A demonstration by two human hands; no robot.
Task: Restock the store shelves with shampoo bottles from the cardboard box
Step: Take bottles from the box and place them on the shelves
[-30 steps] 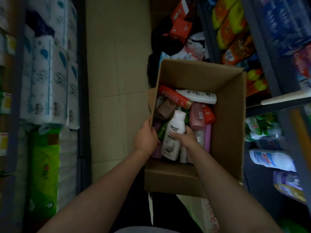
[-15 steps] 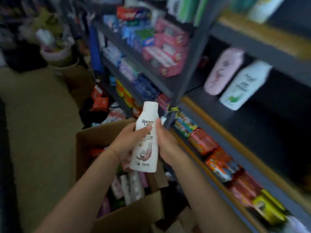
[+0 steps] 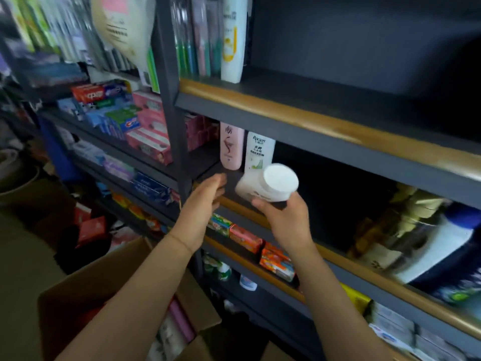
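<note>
My right hand (image 3: 285, 220) grips a white shampoo bottle (image 3: 268, 185) tipped on its side, its round end toward me, at the front edge of the middle shelf (image 3: 338, 254). A pink bottle (image 3: 231, 145) and a white Rocien bottle (image 3: 259, 153) stand upright on that shelf just behind it. My left hand (image 3: 204, 201) hovers to the left of the held bottle with fingers relaxed, holding nothing. The cardboard box (image 3: 78, 290) sits low at the left, with several bottles (image 3: 177, 324) showing inside.
A dark upright post (image 3: 171, 105) divides the shelving left of my hands. Toothpaste boxes (image 3: 122, 118) fill the left bays. A tall white bottle (image 3: 233, 40) stands on the upper shelf. Soap packs (image 3: 260, 246) line the shelf below; large packages (image 3: 416, 243) lie at the right.
The bottle left the box and rose to the middle shelf. My left hand let go of it, and only my right hand holds it, tipped over. My view swung up to the shelves.
</note>
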